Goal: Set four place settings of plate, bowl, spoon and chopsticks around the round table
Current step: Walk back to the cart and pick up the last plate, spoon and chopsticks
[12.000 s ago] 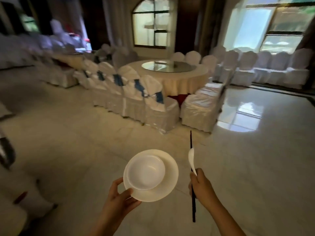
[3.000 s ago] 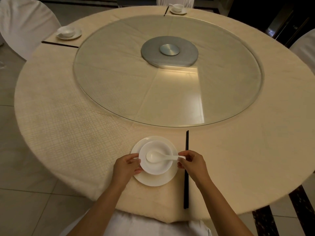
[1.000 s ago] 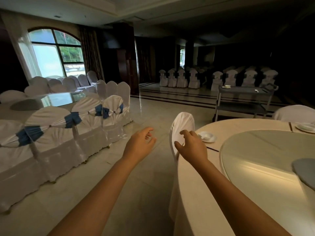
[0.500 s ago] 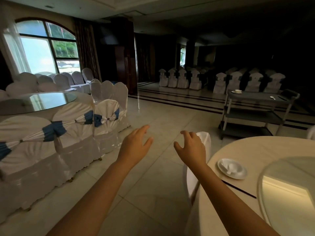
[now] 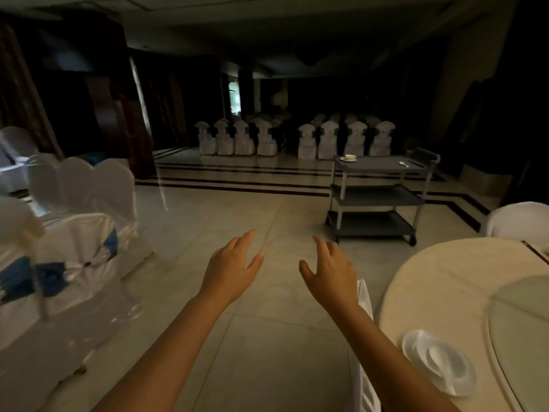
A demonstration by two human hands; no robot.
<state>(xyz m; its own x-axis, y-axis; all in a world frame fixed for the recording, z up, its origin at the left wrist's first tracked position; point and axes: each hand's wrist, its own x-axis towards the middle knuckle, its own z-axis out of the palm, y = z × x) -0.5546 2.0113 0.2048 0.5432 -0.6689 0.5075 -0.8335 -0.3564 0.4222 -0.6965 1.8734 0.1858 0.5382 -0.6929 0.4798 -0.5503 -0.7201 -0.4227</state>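
Both my hands are stretched out over the floor, empty, fingers apart: my left hand (image 5: 230, 270) and my right hand (image 5: 331, 270). The round table (image 5: 439, 281) with its beige cloth is at the right. On its near edge sits a white plate (image 5: 445, 379) with a bowl and spoon, blurred. A dark chopstick (image 5: 534, 249) shows at the table's far edge. Ahead stands a grey three-shelf cart (image 5: 377, 197). Its top shelf carries a white bowl on a plate (image 5: 350, 157) and a white spoon (image 5: 403, 164).
White-covered chairs with blue bows (image 5: 59, 263) line the left. A white chair (image 5: 364, 337) stands against the round table under my right arm, another chair (image 5: 520, 218) at the far right. Rows of covered chairs (image 5: 294, 138) stand at the back. Tiled floor lies between me and the cart.
I have turned from the table and the view has swung right toward the cart, which is now nearer. The setting on the table has slid to the lower right. Both hands stay empty.
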